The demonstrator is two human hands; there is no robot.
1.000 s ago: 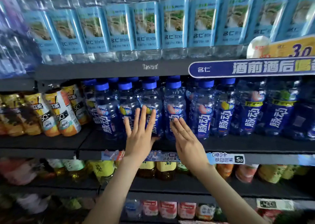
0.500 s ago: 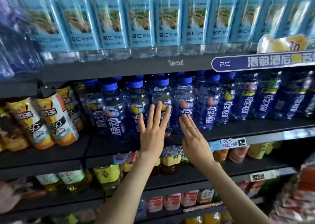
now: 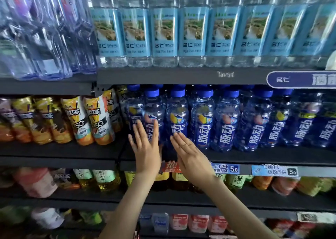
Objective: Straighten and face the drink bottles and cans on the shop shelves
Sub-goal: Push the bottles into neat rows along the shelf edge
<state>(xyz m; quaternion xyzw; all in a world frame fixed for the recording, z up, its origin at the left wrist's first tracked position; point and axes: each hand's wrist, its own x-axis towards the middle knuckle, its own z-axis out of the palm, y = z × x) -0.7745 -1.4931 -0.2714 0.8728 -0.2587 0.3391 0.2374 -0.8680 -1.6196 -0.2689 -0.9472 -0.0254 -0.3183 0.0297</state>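
Note:
A row of blue sports-drink bottles with blue caps stands on the middle shelf. My left hand is flat and open, its fingers against the front of the second bottle from the left. My right hand is also flat and open, fingertips touching the lower label of the neighbouring bottle. Neither hand grips anything. The lower parts of these two bottles are hidden behind my hands.
Clear water bottles with light-blue labels line the top shelf. Leaning yellow and orange tea bottles fill the middle shelf's left part. Price tags run along the shelf edge. Lower shelves hold more drinks.
The view has shifted left and closer along the shelf. Both flat hands have moved left along the blue bottle row, from the middle bottles to those near its left end.

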